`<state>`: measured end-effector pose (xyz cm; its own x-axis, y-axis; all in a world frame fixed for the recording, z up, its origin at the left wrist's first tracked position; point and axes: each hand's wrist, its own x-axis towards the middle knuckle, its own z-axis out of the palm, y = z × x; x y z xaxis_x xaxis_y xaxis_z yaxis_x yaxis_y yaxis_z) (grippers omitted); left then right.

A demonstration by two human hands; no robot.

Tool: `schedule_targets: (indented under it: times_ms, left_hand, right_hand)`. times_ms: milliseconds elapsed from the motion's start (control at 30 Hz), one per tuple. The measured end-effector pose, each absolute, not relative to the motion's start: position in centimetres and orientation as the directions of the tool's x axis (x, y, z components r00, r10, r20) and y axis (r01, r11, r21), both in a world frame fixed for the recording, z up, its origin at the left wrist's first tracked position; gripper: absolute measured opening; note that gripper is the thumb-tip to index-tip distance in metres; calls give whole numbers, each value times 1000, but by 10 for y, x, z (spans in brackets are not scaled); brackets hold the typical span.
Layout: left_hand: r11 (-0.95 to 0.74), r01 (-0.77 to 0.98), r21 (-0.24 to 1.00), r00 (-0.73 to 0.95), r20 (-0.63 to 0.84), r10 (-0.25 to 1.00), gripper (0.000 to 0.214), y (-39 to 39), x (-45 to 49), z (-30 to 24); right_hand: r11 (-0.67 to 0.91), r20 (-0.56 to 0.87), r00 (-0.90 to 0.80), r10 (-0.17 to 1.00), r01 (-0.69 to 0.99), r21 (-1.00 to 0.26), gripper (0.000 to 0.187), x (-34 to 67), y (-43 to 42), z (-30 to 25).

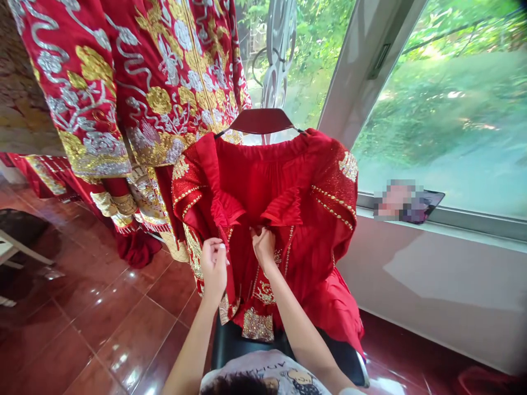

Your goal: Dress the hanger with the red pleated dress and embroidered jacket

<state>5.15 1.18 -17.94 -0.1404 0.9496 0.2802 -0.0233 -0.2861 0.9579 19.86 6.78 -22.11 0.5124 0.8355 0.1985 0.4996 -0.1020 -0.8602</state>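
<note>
A red jacket [319, 230] with gold embroidery and beaded trim hangs in front of me, its front parted. It is on a dark red hanger [263, 120]. My left hand [214, 263] has its fingers curled at the left front edge of the jacket. My right hand [264, 246] is closed on the other front edge, fingertips partly hidden by the cloth. A gold-patterned panel [258, 325] dangles below, over a black seat [230, 343].
To the left hang red garments [156, 82] with heavy gold and silver embroidery. A phone [424, 206] lies on the window sill [473, 224] at right. Behind the hanger stands a metal rack [275, 60]. A white chair part [20, 249] shows at far left on the tiled floor [119, 329].
</note>
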Motion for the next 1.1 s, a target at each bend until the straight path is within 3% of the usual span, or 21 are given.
schedule_targets:
  times_ms: [200, 400, 500, 633, 767, 867, 1000, 1100]
  left_hand:
    - [-110, 14, 994, 0, 110, 994, 16, -12, 61, -225]
    - [-65, 142, 988, 60, 57, 997, 15, -10, 58, -245]
    - [-168, 273, 947, 90, 149, 985, 14, -7, 59, -255]
    - [-395, 471, 789, 172, 357, 918, 26, -7, 63, -274]
    - [-470, 724, 504, 246, 448, 859, 22, -2, 67, -285]
    - [-493, 807, 326, 349, 411, 842, 21, 4, 72, -285]
    - [-460, 843, 279, 386, 282, 878, 22, 6, 81, -285]
    - [-400, 866, 300, 343, 227, 912, 22, 4, 88, -287]
  right_hand:
    - [-93, 166, 503, 848, 450, -888, 22, 191, 88, -218]
    - [-95, 10, 405, 914, 238, -967, 21, 186, 67, -225]
    - [-125, -103, 204, 973, 98, -987, 25, 183, 24, -230]
    - [-218, -209, -65, 976, -249, -943, 27, 175, -28, -236]
    - [-188, -207, 18, 978, -345, -920, 29, 166, -45, -239]
    - [-163, -204, 67, 977, -382, -910, 29, 164, -43, -239]
    - [-173, -287, 171, 943, -484, -858, 23, 163, -38, -226]
    - [-72, -225, 273, 936, -476, -877, 22, 163, -34, -199]
